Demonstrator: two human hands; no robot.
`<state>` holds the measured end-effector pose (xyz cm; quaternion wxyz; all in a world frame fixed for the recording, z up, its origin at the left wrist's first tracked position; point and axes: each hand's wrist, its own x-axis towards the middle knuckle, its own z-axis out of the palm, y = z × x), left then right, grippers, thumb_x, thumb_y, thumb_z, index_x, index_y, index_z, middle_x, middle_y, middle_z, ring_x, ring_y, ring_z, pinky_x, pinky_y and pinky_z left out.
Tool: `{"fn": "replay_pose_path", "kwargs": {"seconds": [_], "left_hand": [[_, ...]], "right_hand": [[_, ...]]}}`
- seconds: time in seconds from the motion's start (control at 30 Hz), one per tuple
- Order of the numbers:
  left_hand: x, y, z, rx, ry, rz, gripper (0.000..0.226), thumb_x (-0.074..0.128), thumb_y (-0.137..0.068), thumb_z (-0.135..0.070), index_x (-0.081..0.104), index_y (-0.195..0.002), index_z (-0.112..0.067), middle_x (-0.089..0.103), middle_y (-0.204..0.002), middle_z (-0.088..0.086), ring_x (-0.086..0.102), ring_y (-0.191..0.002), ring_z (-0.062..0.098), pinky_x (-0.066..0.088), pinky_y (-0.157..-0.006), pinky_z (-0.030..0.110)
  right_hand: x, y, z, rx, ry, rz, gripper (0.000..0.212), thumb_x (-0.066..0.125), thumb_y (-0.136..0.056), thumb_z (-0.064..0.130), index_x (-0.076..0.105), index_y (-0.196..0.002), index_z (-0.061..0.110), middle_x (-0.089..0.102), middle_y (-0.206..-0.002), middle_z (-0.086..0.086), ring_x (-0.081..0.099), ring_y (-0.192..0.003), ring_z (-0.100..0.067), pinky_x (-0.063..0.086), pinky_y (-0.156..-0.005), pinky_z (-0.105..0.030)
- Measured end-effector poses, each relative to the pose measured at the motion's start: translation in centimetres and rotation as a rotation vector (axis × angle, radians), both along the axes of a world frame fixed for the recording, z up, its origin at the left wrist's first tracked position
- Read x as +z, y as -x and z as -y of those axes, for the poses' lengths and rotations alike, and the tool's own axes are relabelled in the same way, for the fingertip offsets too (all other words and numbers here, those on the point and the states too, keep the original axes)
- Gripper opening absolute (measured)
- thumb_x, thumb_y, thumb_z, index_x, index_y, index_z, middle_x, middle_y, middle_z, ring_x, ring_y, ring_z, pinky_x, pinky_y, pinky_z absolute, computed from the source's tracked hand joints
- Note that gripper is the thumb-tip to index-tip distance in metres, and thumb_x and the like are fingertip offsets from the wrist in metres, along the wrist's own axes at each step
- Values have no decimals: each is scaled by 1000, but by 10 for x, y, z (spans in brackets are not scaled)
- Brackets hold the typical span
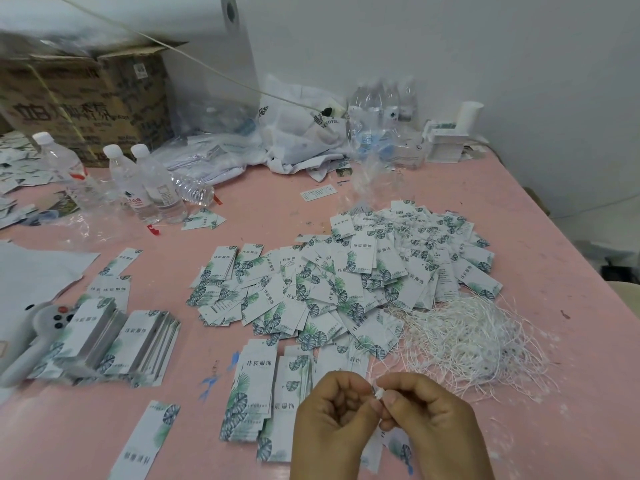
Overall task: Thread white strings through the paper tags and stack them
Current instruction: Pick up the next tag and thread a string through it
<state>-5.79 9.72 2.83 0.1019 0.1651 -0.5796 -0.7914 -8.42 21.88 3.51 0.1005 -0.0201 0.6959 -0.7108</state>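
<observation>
A: How far along was the job?

B: Not far, by my reading. Largest first: the pink table (519,216) carried a wide loose heap of paper tags (346,282) just beyond the hands, and most of it looked unthreaded. To the right of the hands and a little beyond lay a tangle of white strings (474,341), still plentiful. Well to the left of the hands stood neat stacks of tags (114,341); whether those were strung I could not tell. A smaller stack (252,393) lay just beside the left hand.

A: And the hands?

B: Close together, fingertips nearly touching. The left hand (332,420) was curled, the right hand (429,420) too, and between them they pinched the small white end of one string (378,393). A tag seemed to lie under the right hand, mostly hidden.

A: Anything in the way?

B: Nothing close. Far beyond the hands to the left were a cardboard box (86,98) and water bottles (152,181); straight ahead, plastic bags (298,133). The tangle itself could snag, I'd guess.
</observation>
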Motion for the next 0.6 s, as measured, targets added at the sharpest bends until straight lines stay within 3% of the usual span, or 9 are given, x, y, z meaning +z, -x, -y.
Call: {"fn": "replay_pose_path", "kwargs": {"seconds": [0.5, 0.6], "left_hand": [[1, -3, 0, -46, 53, 56, 21, 74, -58, -6, 69, -78, -2, 66, -57, 13, 57, -47, 17, 49, -48, 23], [3, -3, 2, -57, 72, 68, 14, 76, -57, -9, 75, -71, -6, 66, -57, 15, 58, -47, 18, 50, -49, 24]], "right_hand": [[-1, 7, -8, 91, -46, 16, 37, 66, -83, -9, 78, -80, 26, 68, -60, -14, 61, -53, -15, 52, -59, -21], [0, 8, -6, 63, -5, 10, 31, 66, -80, -13, 77, -79, 16, 66, -58, -15, 60, -50, -16, 52, -55, -21]]}}
